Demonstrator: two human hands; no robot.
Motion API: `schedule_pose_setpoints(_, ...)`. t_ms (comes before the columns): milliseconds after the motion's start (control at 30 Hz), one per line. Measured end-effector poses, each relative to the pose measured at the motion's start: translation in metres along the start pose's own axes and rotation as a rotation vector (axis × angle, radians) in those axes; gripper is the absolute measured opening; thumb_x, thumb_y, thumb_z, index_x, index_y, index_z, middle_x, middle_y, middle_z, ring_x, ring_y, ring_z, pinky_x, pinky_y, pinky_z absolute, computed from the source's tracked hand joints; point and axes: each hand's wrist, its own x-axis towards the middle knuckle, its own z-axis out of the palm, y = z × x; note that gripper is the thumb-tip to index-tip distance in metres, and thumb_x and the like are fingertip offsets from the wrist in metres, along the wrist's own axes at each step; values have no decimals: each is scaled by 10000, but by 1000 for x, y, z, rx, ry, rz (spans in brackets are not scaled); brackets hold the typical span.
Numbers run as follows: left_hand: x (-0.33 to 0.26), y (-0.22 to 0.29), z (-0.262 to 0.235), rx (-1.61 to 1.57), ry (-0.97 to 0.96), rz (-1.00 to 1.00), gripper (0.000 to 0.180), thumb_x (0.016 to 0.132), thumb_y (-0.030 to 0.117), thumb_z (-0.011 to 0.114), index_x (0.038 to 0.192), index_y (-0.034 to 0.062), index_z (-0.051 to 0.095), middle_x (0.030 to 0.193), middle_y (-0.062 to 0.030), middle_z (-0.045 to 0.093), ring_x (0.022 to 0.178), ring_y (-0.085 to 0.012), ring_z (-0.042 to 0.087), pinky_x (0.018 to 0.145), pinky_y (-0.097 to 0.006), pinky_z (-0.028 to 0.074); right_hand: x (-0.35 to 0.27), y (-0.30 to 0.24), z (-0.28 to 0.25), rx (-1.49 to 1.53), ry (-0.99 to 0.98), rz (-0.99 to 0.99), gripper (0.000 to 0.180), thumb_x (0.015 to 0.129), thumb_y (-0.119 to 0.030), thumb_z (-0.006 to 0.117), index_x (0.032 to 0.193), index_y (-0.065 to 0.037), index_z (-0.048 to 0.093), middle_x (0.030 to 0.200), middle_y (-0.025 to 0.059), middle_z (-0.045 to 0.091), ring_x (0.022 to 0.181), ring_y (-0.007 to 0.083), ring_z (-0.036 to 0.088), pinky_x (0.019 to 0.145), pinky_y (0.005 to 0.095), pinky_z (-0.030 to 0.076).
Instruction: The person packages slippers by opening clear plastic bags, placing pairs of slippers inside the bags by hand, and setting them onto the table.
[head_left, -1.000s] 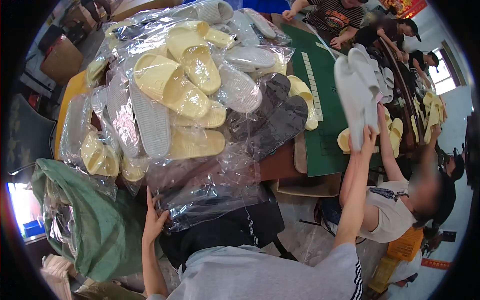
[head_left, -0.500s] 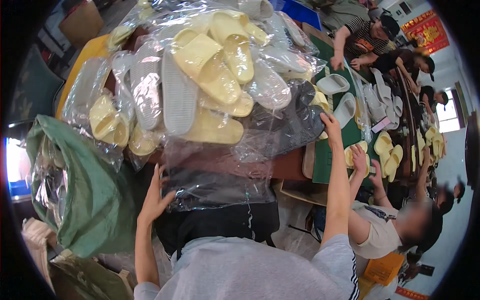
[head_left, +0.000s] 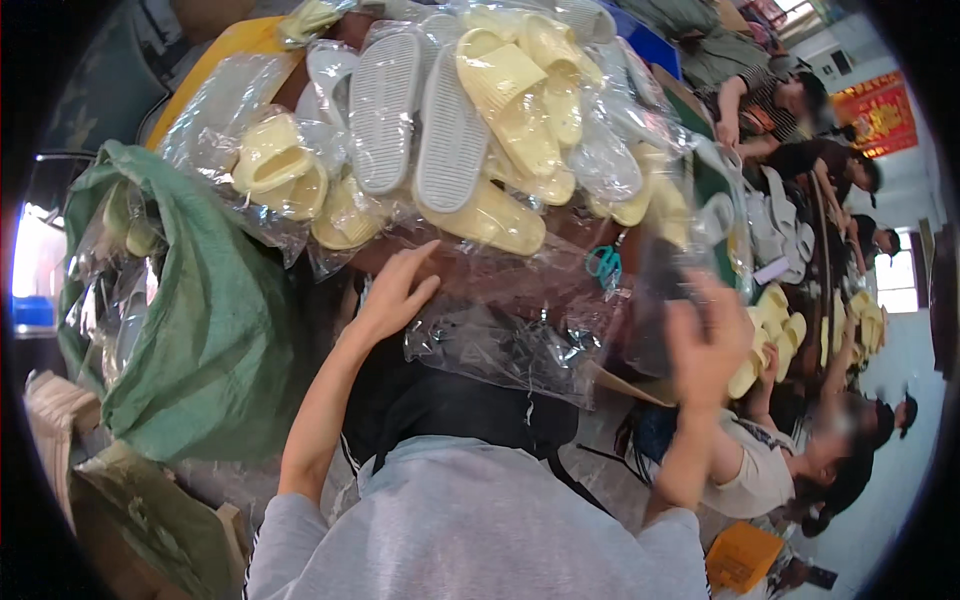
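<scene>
Bag (head_left: pixel 500 350), clear plastic, overhangs the table (head_left: pixel 570 225) edge; my left hand (head_left: pixel 393 300), spread open at its left side, grips nothing visible. Right hand (head_left: pixel 708 338) blurred beside dark slipper (head_left: pixel 655 308); hold: I cannot tell. Risk: unpinned, the bag could slide off or snag nearby scissors (head_left: pixel 603 263).

Dark slippers (head_left: pixel 654 305) lifted off pile (head_left: pixel 515 105) into right fingers (head_left: pixel 684 345), teal scissors (head_left: pixel 604 264) uncovered

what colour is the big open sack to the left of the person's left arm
The sack is green, best seen in the head view, the only one.
</scene>
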Motion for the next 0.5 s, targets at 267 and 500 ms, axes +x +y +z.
schedule_pose_setpoints(267,-36,9,15,-595,-159,-589,498,951,346,510,1322,22,439,1116,-131,606,990,-209,589,815,-310,481,-81,-42,100,662,-348,-137,327,792,-101,666,1115,-70,622,1147,131,594,1057,308,576,877,379,479)
schedule_pose_setpoints(500,-39,9,50,-37,-149,-457,526,847,320,665,1224,10,467,885,-162,638,776,-271,625,699,-373,484,-159,185,164,761,-19,816,143,927,-36,445,967,6,576,929,74,611,863,170,606,771,277,489)
